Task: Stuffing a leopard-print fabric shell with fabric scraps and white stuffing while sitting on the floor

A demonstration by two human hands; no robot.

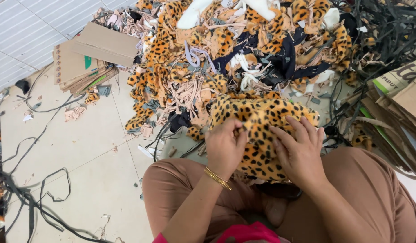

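Observation:
A piece of leopard-print plush fabric [261,119] lies across my lap, over my brown trousers [352,189]. My left hand [224,146], with gold bangles at the wrist, grips the fabric's left edge with fingers curled. My right hand [299,150] presses flat on the fabric's right part, fingers spread along it. Both hands touch the same piece.
A big heap of fabric scraps [217,54] in leopard print, beige, navy and white rises just beyond my knees. Flattened cardboard [89,54] lies at the upper left, more cardboard [399,103] at the right. Black strips [41,198] trail over the tiled floor at left.

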